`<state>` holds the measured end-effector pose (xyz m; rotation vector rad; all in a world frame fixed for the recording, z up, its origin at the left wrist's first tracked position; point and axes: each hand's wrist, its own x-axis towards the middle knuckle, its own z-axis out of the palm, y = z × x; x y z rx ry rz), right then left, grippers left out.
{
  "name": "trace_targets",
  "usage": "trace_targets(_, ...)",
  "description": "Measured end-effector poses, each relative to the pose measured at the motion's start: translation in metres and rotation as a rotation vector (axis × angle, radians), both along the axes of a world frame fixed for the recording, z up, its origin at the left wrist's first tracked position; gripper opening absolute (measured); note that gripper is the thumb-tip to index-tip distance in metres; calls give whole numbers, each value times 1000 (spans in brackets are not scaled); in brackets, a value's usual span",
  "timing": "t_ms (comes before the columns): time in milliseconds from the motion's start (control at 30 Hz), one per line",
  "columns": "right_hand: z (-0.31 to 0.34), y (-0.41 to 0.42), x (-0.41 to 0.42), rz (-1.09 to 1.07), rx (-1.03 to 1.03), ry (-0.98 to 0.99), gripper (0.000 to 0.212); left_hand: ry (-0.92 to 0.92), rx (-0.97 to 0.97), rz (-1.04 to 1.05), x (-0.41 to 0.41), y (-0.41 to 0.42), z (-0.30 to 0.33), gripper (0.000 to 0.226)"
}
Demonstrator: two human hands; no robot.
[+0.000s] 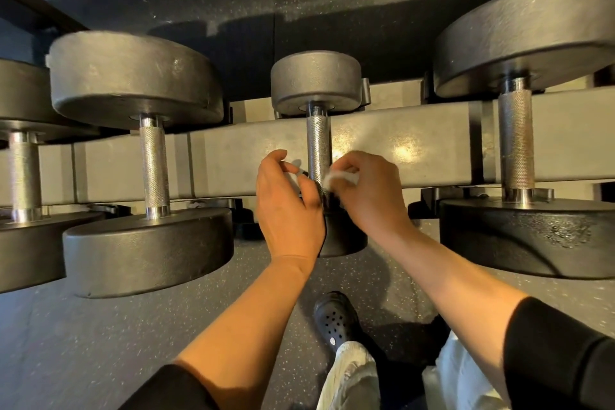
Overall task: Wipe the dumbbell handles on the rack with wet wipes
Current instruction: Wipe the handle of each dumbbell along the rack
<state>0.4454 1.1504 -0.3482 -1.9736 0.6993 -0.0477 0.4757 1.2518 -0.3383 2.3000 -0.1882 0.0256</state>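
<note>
While right hand (369, 190) pinches wet wipe (339, 177) against small dumbbell handle (317, 146), left hand (288, 206) curls round other end; wipe soft, limp; knurled steel rigid, grippy.

A single wide-angle head camera looks forward and steeply down over the person's forearms, close to the rack (233, 163), whose beam crosses the middle of the frame and bends toward the edges. It faces the rack squarely, with the small dumbbell (317, 140) near the centre, larger ones cut off at the left and right edges, and the floor (100, 336) and a shoe (334, 319) at the bottom. Both hands, left (288, 206) and right (369, 193), sit near mid-frame, close to the lens; no second view shares the scene.
</note>
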Motion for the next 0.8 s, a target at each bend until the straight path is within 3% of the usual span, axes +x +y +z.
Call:
trace_targets(200,6,-10,-9,-5,52,19,21,35,-59,18,0,1,3,32)
trace_targets(300,22,-18,13,-85,64,-99,17,56,-119,66,3,5,8,32)
trace_targets(400,28,-15,31,-101,-50,-234,10,23,-127,68,5,14,11,31)
trace_targets(667,15,11,8,275,-178,-71,24,105,-118,52,0,32,6,32)
trace_targets(733,20,12,10,301,-188,-43,25,127,-128,25,0,36,4,33)
trace_targets(800,25,8,23,218,-261,-157,19,163,-120,-5,0,37,3,36)
